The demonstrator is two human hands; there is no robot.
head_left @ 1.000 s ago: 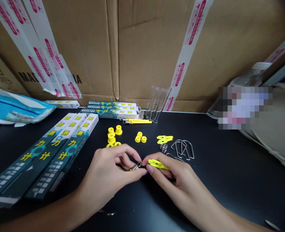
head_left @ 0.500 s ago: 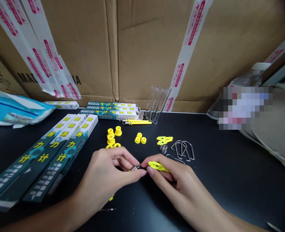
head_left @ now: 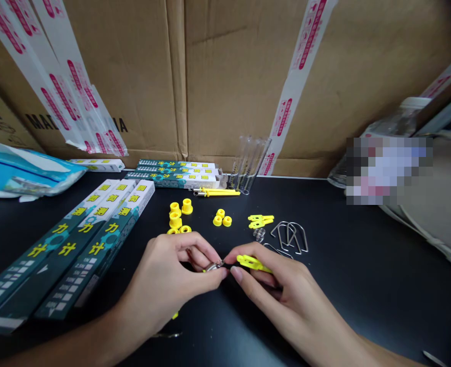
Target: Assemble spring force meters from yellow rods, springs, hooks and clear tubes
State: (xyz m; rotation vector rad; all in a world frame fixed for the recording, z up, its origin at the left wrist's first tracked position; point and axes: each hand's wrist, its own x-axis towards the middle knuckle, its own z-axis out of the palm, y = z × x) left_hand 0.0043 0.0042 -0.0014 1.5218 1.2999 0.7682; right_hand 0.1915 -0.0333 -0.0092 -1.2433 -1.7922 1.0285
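Over the black table, my left hand (head_left: 175, 275) pinches a small metal spring (head_left: 213, 266) between thumb and index finger, its end loop pointing right. A bit of yellow shows beside the spring, and a yellow tip (head_left: 175, 315) sticks out below the hand; the palm hides whatever lies between. A flat yellow plastic tab with slots (head_left: 253, 263) is held in my right hand (head_left: 275, 285), lying against the index finger. That hand's index fingertip is at the spring's loop, its thumb tip close below. Whether it grips the loop is unclear.
Beyond the hands lie yellow collars (head_left: 175, 220), small yellow caps (head_left: 221, 218), yellow tabs (head_left: 261, 221), coiled springs (head_left: 259, 234) and bent wire hooks (head_left: 292, 237). Farther back are yellow rods (head_left: 220, 192), clear tubes (head_left: 249, 163) and long printed boxes (head_left: 95, 224). A bottle (head_left: 394, 122) stands right.
My right thumb has shifted slightly down from the yellow tab, which now shows a little farther right. The left hand keeps its pinch on the spring.
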